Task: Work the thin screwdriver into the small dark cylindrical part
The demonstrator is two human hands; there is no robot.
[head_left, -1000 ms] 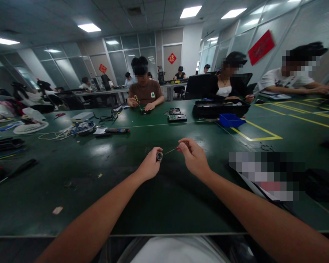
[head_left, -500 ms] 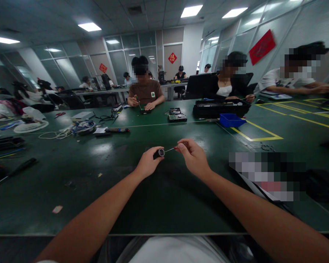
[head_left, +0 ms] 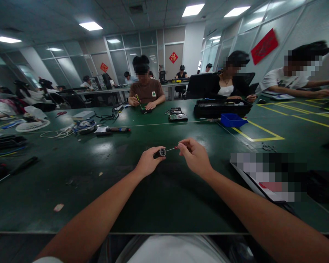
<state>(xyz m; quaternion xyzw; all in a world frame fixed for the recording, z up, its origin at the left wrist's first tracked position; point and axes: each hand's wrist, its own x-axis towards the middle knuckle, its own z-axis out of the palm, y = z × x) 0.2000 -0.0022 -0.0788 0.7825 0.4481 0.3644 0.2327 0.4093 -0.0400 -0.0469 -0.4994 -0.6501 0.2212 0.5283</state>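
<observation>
Above the green table (head_left: 142, 204), my left hand (head_left: 148, 163) is closed around a short black cylinder (head_left: 161, 152) with a round, silver-rimmed end; its exact kind is unclear. My right hand (head_left: 194, 155) pinches the red handle of a small screwdriver (head_left: 176, 147). The screwdriver's thin metal shaft points left, its tip at the rim of the cylinder's end. Whether the tip touches the cylinder I cannot tell. Fingers hide most of the cylinder's body and part of the handle.
Right of my arm lies a blurred flat item (head_left: 263, 177). Farther off are a blue bin (head_left: 232, 120), circuit boards (head_left: 178, 117) and a power screwdriver (head_left: 117, 129). A long screwdriver (head_left: 24, 166) lies left. A person (head_left: 146, 91) works across the table.
My hands keep nearly the same pose, with the cylinder and screwdriver still held. The whole view has shifted slightly.
</observation>
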